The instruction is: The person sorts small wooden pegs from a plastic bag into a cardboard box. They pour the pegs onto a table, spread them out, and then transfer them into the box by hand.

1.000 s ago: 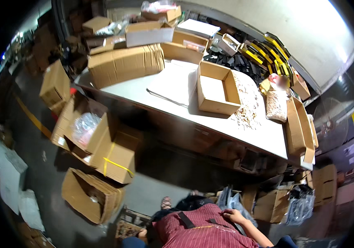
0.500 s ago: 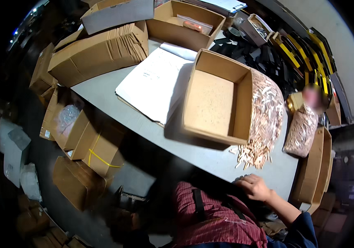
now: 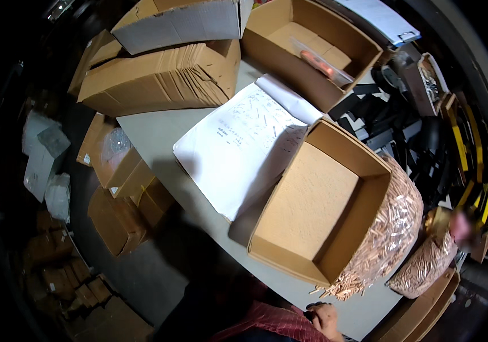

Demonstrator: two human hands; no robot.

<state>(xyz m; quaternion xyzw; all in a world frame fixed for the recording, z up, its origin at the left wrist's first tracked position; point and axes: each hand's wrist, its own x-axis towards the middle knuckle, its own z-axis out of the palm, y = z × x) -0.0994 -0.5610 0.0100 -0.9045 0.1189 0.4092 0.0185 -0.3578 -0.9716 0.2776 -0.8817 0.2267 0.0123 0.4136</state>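
Note:
My right hand (image 3: 325, 320) is at the near edge of the table, just below a heap of wooden dowel pins (image 3: 343, 288). Its fingers are curled in, and whatever they may hold is hidden. My left hand does not show. Above the hand, an open, shallow cardboard box (image 3: 306, 194) sits on the table with nothing in it but specks. Along its right side lies a large clear bag of dowel pins (image 3: 395, 219), with loose pins at its lower end. Left of the box is a stack of white paper sheets (image 3: 235, 142) with handwriting.
Folded cardboard (image 3: 152, 80) and a grey-sided box (image 3: 181, 28) stand at the far left of the table. Another box (image 3: 278, 25) holds a small plastic bag. Black parts (image 3: 392, 119) lie at far right, and a second bag of pins (image 3: 423, 268) sits at the right edge.
The view has shifted, so the table items appear lower and farther right. My right hand now shows lower in the picture, still by the table edge with curled fingers.

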